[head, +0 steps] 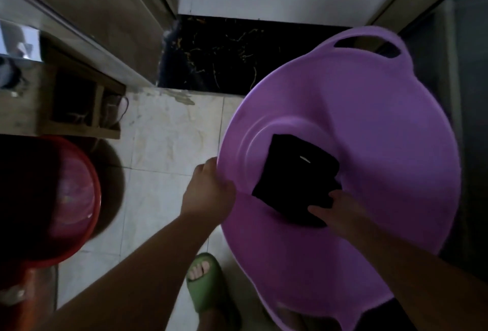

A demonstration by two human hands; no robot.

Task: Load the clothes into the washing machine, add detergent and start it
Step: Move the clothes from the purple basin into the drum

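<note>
A large purple plastic basin (369, 108) with two handle slots fills the right half of the view, held tilted above the floor. My left hand (208, 190) grips its left rim. A folded black garment (293, 174) lies on the basin's bottom. My right hand (340, 211) reaches into the basin, and its fingers close on the near edge of the black garment. No washing machine or detergent is in view.
A red bucket (60, 198) stands at the left on the pale tiled floor (169, 145). A wooden shelf unit (68, 103) sits behind it. A dark doormat (224, 53) lies ahead at a doorway. My foot in a green slipper (208, 285) is below.
</note>
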